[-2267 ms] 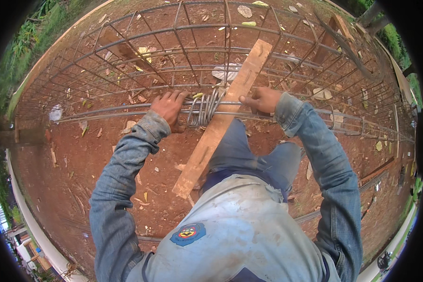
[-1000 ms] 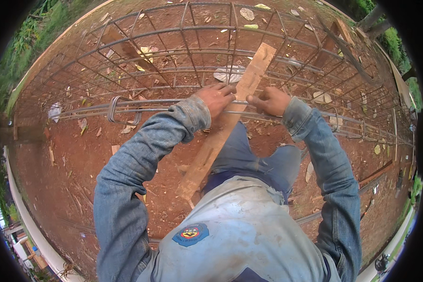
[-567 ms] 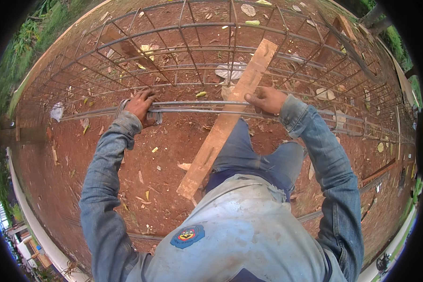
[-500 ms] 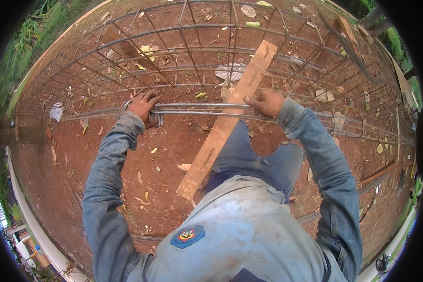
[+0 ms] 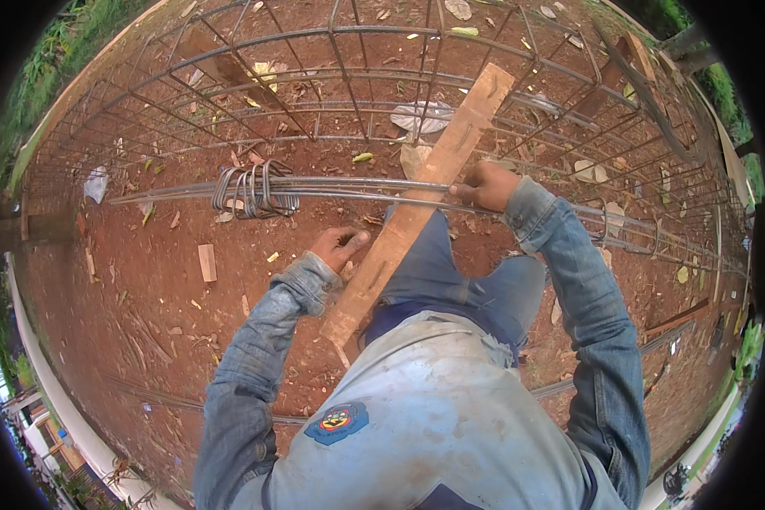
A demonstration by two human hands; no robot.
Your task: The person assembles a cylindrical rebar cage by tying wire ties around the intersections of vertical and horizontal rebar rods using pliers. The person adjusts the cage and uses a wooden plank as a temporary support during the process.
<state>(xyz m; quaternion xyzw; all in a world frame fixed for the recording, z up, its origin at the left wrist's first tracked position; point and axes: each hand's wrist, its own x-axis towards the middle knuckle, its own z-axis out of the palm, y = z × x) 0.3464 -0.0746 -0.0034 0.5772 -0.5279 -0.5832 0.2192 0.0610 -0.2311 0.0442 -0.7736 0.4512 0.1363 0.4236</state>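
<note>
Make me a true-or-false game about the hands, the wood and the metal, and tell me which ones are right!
1. The right hand is on the metal rods. True.
2. The bent rings are left of the wooden board. True.
3. The left hand grips the bent rings. False: the left hand is apart from them.
4. The wooden board lies over the metal rods. False: the rods cross over it.
5. The sleeves are blue. True.

Head cam, fisheye, L of pr; faces down, shirt (image 5: 450, 391) close.
</note>
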